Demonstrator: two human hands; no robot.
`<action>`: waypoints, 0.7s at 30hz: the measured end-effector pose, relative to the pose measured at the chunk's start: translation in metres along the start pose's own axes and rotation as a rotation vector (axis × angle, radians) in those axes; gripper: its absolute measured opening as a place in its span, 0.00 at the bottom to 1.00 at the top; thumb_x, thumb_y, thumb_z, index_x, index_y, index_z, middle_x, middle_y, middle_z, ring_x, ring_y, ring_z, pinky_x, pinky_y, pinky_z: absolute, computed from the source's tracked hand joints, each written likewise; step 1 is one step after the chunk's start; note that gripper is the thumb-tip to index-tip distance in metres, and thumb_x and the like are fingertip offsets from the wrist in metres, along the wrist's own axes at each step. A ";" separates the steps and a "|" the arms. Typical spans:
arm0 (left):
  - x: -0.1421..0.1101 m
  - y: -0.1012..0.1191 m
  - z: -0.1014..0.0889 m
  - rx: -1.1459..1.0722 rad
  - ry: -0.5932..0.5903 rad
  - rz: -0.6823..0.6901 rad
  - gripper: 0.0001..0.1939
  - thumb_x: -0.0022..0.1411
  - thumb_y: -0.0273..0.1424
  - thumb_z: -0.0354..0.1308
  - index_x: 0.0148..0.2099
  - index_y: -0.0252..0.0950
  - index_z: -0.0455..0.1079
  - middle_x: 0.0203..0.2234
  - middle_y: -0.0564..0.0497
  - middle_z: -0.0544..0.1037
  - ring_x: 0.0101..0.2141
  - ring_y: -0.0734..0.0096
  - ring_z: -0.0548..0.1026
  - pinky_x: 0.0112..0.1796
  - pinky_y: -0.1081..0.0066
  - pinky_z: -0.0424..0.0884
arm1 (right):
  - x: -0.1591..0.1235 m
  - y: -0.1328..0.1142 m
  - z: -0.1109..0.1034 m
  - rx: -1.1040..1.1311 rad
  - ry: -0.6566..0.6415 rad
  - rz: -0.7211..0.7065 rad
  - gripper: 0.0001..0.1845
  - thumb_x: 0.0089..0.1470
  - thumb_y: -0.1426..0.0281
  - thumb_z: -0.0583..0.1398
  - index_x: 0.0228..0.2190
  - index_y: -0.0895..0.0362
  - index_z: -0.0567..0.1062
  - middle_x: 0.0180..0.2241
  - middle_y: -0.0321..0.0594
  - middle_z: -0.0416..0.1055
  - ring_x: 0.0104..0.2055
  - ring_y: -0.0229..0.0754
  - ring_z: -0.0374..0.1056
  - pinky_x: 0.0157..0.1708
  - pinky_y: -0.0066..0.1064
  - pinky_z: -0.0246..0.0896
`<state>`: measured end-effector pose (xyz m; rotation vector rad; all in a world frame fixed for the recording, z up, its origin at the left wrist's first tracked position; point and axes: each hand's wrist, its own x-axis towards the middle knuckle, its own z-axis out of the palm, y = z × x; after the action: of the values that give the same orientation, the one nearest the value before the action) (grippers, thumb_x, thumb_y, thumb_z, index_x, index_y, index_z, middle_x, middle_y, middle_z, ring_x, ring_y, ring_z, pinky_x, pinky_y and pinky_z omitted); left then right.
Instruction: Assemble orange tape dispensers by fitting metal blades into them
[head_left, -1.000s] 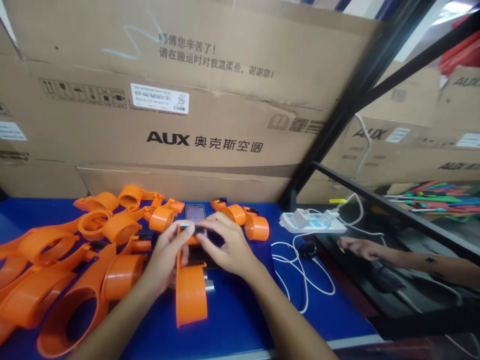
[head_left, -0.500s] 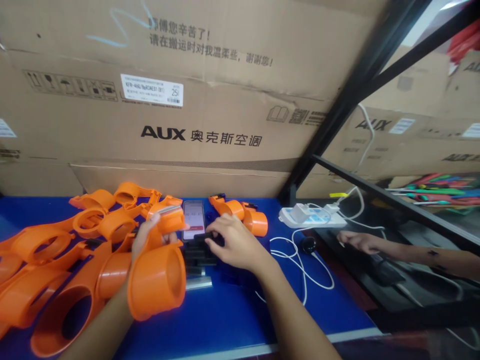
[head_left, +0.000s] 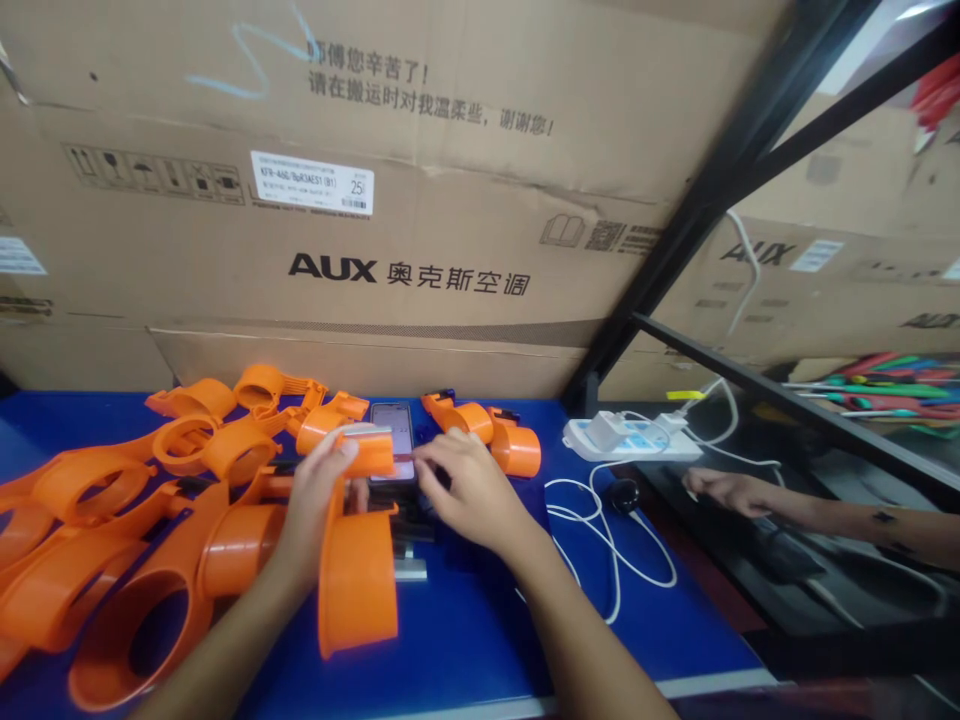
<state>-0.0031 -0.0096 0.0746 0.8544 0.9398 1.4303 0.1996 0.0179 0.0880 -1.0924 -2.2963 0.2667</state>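
Note:
My left hand (head_left: 319,490) is closed around an orange plastic part (head_left: 358,580) with a wide ring hanging at its lower end. A narrow silvery metal strip (head_left: 367,430) lies along the part's upper end, beside my thumb. Just right of that end, my right hand (head_left: 469,490) has its fingers curled together; what they hold, if anything, is hidden. Below them, several black pieces (head_left: 412,530) and a silvery strip (head_left: 409,570) lie on the blue tabletop (head_left: 450,640). Partly behind the orange part is a phone (head_left: 391,418) with a lit screen.
Many similar orange parts (head_left: 90,490) pile up on the left, and a few more (head_left: 516,450) lie behind my right hand. A white power strip (head_left: 630,438) and cables are at the right. Another person's hand (head_left: 727,490) shows beyond the black frame. Large cardboard boxes (head_left: 405,330) stand behind.
My left hand has moved right with the orange part, which has turned so its ring hangs more side-on. My right hand has lifted slightly off the black pieces.

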 end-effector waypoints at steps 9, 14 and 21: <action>-0.004 -0.016 0.000 0.219 -0.165 0.029 0.27 0.61 0.42 0.64 0.60 0.40 0.69 0.15 0.58 0.71 0.15 0.72 0.67 0.20 0.74 0.60 | 0.000 -0.011 0.010 0.462 0.160 0.098 0.11 0.65 0.62 0.62 0.43 0.54 0.79 0.32 0.38 0.76 0.34 0.41 0.71 0.35 0.32 0.66; -0.004 -0.018 -0.001 0.240 -0.200 0.035 0.25 0.61 0.42 0.65 0.58 0.40 0.69 0.14 0.58 0.71 0.16 0.71 0.67 0.21 0.74 0.61 | 0.001 -0.014 0.010 0.564 0.195 0.148 0.11 0.65 0.62 0.62 0.36 0.55 0.79 0.29 0.36 0.75 0.29 0.38 0.67 0.29 0.29 0.63; -0.001 -0.016 -0.003 0.215 -0.169 0.042 0.19 0.57 0.41 0.68 0.47 0.39 0.73 0.13 0.58 0.69 0.15 0.73 0.65 0.20 0.75 0.58 | 0.001 -0.016 0.006 0.557 0.255 0.140 0.08 0.63 0.64 0.64 0.34 0.54 0.80 0.30 0.37 0.75 0.33 0.40 0.69 0.33 0.31 0.65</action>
<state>0.0007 -0.0111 0.0591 1.1423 0.9615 1.2850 0.1855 0.0086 0.0904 -0.9288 -1.7661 0.7277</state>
